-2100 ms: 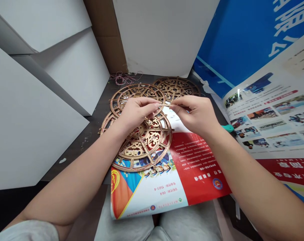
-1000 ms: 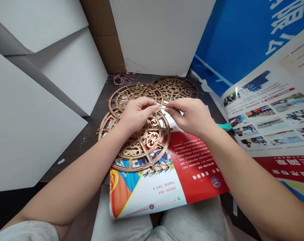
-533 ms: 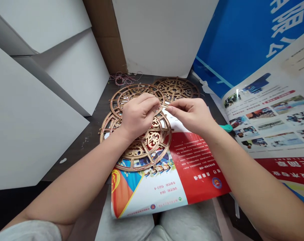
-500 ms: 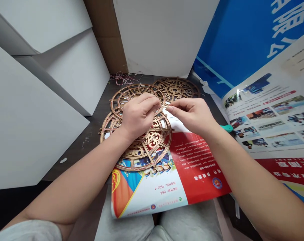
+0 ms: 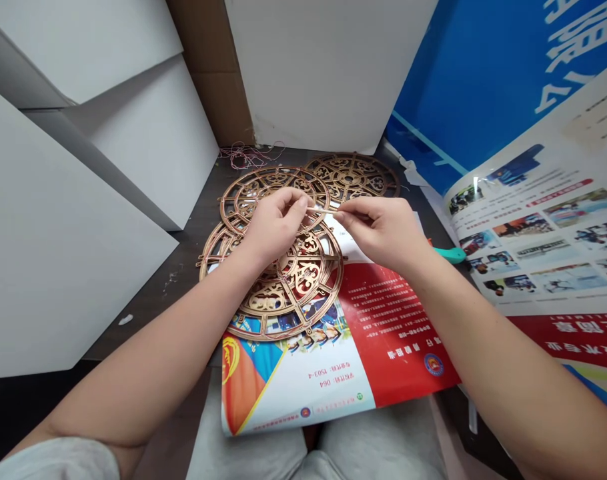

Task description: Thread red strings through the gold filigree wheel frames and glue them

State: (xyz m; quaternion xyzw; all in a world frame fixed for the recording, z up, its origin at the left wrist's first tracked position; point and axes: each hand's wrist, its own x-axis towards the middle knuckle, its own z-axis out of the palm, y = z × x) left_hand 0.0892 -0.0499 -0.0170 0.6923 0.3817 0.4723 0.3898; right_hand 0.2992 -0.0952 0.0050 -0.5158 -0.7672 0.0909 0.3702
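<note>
Got a thin wooden strip (image 5: 323,211) pinched right at the fingertips here, left hand (image 5: 276,223) on one end and right hand (image 5: 381,230) on the other, fingers closed narrow on it. Both forearms angle in over the fretwork wooden discs (image 5: 293,293), and the nearest disc overlaps a red printed poster (image 5: 393,333).

Tangled thread (image 5: 248,157) against white boards (image 5: 73,220); teal handle (image 5: 451,255) beside printed poster (image 5: 393,333).

left sleeve (image 5: 58,461): pale grey, short, lower left | left hand (image 5: 276,223), right hand (image 5: 383,230): bare, centre | trousers (image 5: 378,443): pale grey fabric, bottom centre
</note>
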